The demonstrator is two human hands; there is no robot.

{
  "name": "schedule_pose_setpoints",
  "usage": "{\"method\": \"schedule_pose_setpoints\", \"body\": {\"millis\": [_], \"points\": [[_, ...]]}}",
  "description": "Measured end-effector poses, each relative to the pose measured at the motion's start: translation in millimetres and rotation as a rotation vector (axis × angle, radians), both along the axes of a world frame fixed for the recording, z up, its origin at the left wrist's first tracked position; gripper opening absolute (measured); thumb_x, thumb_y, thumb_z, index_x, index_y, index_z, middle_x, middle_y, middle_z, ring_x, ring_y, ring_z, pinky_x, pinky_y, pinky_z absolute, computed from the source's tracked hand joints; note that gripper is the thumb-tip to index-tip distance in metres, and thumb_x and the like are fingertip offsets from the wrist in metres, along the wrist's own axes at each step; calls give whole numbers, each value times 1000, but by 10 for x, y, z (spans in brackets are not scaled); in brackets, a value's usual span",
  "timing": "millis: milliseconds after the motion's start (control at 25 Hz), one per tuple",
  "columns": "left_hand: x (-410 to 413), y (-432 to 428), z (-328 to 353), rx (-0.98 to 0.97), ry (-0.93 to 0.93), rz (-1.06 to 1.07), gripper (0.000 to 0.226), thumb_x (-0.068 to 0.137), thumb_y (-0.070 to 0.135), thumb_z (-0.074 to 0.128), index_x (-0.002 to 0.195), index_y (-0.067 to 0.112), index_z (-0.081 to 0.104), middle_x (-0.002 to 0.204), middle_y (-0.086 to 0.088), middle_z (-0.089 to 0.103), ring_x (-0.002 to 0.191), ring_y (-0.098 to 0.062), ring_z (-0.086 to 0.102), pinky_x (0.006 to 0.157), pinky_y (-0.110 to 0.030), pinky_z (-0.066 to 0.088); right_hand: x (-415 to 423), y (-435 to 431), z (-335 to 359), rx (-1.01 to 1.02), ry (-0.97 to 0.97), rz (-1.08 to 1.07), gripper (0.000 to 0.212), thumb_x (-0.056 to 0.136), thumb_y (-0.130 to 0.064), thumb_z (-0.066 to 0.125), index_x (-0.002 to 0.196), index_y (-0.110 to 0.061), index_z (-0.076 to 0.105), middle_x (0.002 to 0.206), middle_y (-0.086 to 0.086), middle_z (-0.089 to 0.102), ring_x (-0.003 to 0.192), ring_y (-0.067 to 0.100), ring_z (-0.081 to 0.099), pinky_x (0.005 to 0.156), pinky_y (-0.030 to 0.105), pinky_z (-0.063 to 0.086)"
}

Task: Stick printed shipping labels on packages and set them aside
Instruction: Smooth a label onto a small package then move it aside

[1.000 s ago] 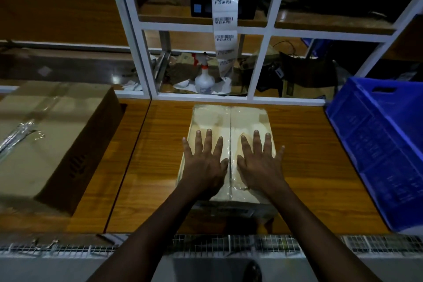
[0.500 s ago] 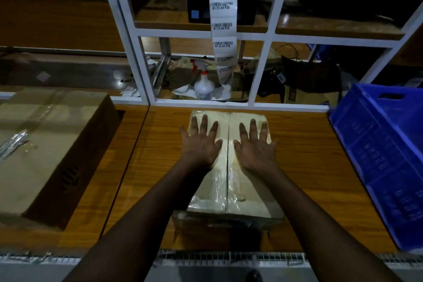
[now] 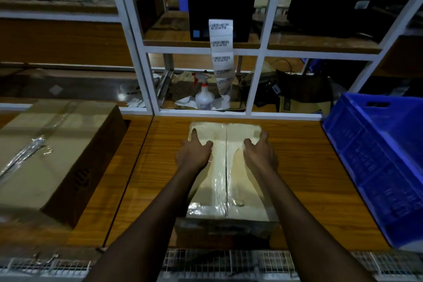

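Note:
A taped cardboard package [image 3: 225, 178] lies lengthwise on the wooden table [image 3: 302, 167] in front of me. My left hand [image 3: 194, 155] holds its far left edge, thumb on top and an index finger along the corner; the other fingers drop over the side, out of sight. My right hand [image 3: 261, 155] holds the far right edge the same way. A strip of printed barcode labels [image 3: 220, 52] hangs down from a black printer [image 3: 219, 7] on the shelf behind the package.
A large taped cardboard box [image 3: 45, 149] fills the table's left side. A blue plastic crate [image 3: 377, 155] stands at the right. White shelf framing runs behind the table, with a spray bottle [image 3: 204, 96] and clutter on the lower shelf.
Both hands slid forward along the top of the package from lying flat side by side, then spread apart to its far corners. The package has stayed in place.

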State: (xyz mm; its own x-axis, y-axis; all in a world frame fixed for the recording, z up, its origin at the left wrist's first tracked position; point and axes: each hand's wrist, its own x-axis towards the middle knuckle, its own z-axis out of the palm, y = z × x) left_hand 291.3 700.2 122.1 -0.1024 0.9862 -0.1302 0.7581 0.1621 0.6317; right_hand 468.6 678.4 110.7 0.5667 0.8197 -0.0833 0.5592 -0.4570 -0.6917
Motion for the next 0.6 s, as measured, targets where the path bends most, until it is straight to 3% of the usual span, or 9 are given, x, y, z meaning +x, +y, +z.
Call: {"method": "schedule_pose_setpoints", "body": {"millis": [120, 240, 400, 480, 600], "points": [[-129, -304, 85, 53, -161, -26, 74, 85, 58, 38, 152, 36, 14, 140, -14, 47, 120, -37, 51, 95, -47, 43, 25, -295, 61, 136, 165, 1, 59, 90, -52, 48, 143, -38, 26, 132, 4, 55, 106, 30, 56, 86, 43, 46], [-172, -511, 417, 247, -241, -37, 71, 92, 50, 43, 153, 42, 7, 120, -3, 41, 97, -23, 51, 81, -36, 42, 44, -458, 383, 372, 294, -18, 64, 87, -51, 52, 145, -40, 27, 138, 1, 50, 115, 25, 53, 91, 45, 48], [-209, -800, 787, 440, -263, -30, 77, 97, 33, 50, 153, 42, -2, 111, -4, 32, 77, -14, 41, 71, -30, 34, 110, -776, 828, 597, 247, -23, 60, 97, -36, 50, 151, -25, 25, 145, 8, 38, 120, 24, 43, 83, 34, 35], [-225, -961, 788, 445, -304, -37, 75, 97, 31, 51, 153, 42, 2, 113, -4, 31, 83, -14, 41, 71, -29, 33, 105, -982, 910, 648, 229, -8, 63, 93, -41, 45, 151, -25, 26, 143, 5, 37, 112, 17, 41, 81, 32, 34], [-204, -1170, 722, 401, -290, -61, 63, 96, 31, 53, 151, 37, 23, 119, -5, 34, 96, -17, 43, 70, -23, 31, 132, -1186, 835, 643, 138, 30, 60, 91, -45, 41, 148, -27, 34, 129, 1, 36, 98, 9, 40, 69, 28, 35]]}}
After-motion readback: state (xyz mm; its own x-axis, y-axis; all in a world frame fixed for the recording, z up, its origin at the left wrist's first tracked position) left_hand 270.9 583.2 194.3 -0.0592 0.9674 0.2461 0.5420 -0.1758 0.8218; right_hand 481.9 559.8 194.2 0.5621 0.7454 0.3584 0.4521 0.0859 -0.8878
